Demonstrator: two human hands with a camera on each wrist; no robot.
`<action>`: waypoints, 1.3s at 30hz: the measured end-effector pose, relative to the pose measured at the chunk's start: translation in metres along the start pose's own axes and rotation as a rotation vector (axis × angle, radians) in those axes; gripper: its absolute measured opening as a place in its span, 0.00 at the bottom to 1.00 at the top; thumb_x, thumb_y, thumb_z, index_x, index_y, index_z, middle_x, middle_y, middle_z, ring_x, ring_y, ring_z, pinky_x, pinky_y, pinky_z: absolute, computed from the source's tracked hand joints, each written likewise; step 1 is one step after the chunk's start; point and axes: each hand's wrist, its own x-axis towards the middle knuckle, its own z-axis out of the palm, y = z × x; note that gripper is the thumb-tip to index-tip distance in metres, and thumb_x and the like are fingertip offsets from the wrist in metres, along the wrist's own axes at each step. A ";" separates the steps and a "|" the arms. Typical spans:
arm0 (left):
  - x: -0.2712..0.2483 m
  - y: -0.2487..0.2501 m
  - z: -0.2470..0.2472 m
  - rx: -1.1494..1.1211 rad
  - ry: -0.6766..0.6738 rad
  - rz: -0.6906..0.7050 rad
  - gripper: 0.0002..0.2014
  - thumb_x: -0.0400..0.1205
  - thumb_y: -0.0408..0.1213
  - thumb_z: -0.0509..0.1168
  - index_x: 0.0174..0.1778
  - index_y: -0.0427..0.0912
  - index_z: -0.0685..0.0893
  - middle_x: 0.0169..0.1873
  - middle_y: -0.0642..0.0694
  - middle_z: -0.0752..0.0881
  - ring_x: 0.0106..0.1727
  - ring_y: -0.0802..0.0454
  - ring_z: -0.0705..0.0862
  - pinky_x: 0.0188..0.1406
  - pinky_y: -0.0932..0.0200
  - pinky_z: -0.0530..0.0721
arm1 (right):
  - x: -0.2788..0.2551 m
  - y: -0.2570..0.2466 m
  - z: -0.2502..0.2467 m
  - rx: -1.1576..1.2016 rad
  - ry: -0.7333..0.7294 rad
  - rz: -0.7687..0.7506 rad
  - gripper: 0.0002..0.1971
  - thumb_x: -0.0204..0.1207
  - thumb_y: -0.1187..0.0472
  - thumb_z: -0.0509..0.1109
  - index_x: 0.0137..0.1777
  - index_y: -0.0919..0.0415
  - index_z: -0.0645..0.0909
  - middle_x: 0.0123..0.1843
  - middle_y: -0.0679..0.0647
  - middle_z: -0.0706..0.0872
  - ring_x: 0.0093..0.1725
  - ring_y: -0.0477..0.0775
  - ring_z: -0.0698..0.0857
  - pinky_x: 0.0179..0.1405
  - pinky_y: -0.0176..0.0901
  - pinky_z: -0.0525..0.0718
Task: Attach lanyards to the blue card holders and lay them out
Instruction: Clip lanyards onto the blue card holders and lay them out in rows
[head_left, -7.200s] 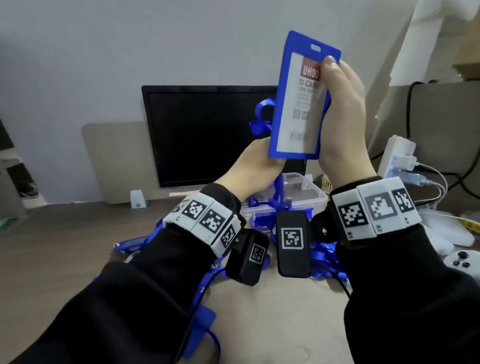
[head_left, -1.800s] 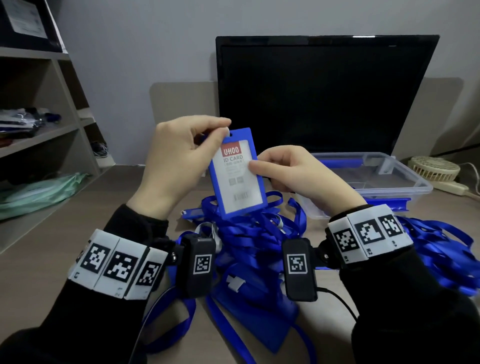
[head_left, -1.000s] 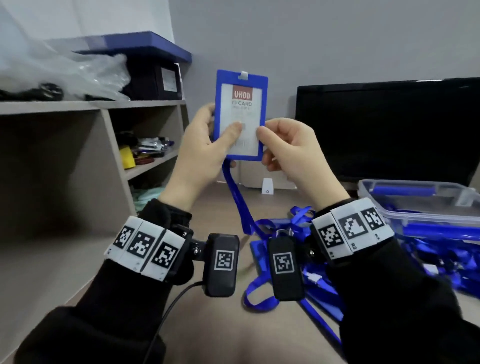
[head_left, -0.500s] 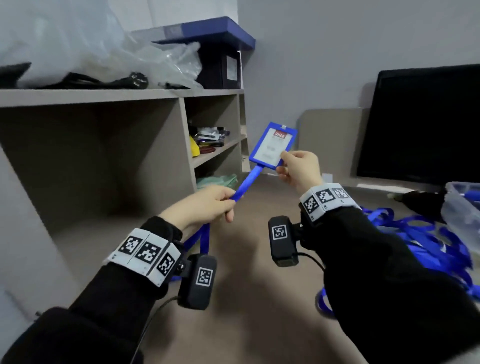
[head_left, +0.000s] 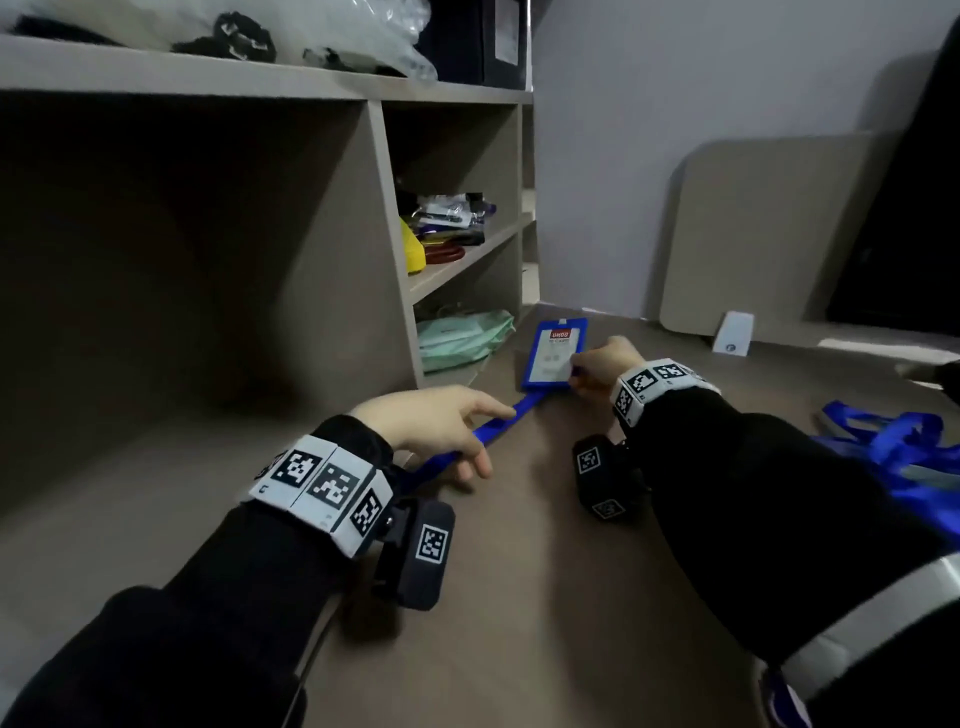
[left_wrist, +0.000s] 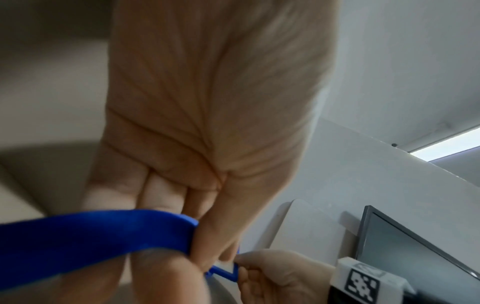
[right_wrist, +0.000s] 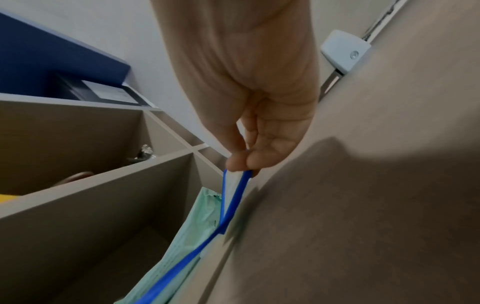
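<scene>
A blue card holder (head_left: 555, 353) with a white insert is down at the desk surface, beside the foot of the shelf unit. My right hand (head_left: 575, 371) pinches its near right corner; the right wrist view shows the holder (right_wrist: 235, 191) edge-on between thumb and fingers of that hand (right_wrist: 240, 166). A blue lanyard (head_left: 498, 423) runs from the holder's near end back to my left hand (head_left: 488, 439). In the left wrist view, the left hand (left_wrist: 187, 253) has its fingers and thumb curled round the strap (left_wrist: 91, 236). The clip joining strap and holder is too small to make out.
A grey shelf unit (head_left: 395, 260) stands on the left, with a green packet (head_left: 462, 338) in its lowest bay next to the holder. A heap of blue lanyards (head_left: 893, 452) lies at the right. A small white box (head_left: 732, 335) and a leaning board (head_left: 753, 234) stand behind.
Half a second ago the holder hung in the air in front of the shelf. Both hands have since gone down and forward, bringing holder and strap to the desk.
</scene>
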 end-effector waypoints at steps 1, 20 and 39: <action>0.003 -0.001 -0.001 0.017 -0.016 -0.008 0.30 0.82 0.22 0.58 0.79 0.49 0.67 0.43 0.45 0.89 0.28 0.60 0.86 0.38 0.59 0.85 | 0.002 0.000 0.001 0.000 -0.015 0.015 0.03 0.79 0.70 0.64 0.44 0.67 0.77 0.33 0.60 0.82 0.24 0.51 0.82 0.19 0.38 0.83; 0.008 -0.005 0.007 0.121 -0.040 -0.206 0.12 0.83 0.31 0.55 0.49 0.42 0.84 0.34 0.44 0.79 0.30 0.48 0.79 0.31 0.56 0.82 | -0.005 -0.020 0.031 -0.610 -0.166 -0.117 0.15 0.80 0.58 0.64 0.63 0.65 0.75 0.52 0.59 0.78 0.48 0.56 0.76 0.43 0.41 0.72; -0.047 0.058 0.012 0.452 0.125 -0.084 0.18 0.86 0.39 0.55 0.71 0.47 0.76 0.67 0.48 0.79 0.60 0.48 0.81 0.41 0.61 0.83 | -0.066 -0.044 -0.025 -0.336 -0.163 -0.110 0.22 0.83 0.51 0.62 0.71 0.65 0.74 0.60 0.57 0.80 0.43 0.53 0.81 0.34 0.39 0.73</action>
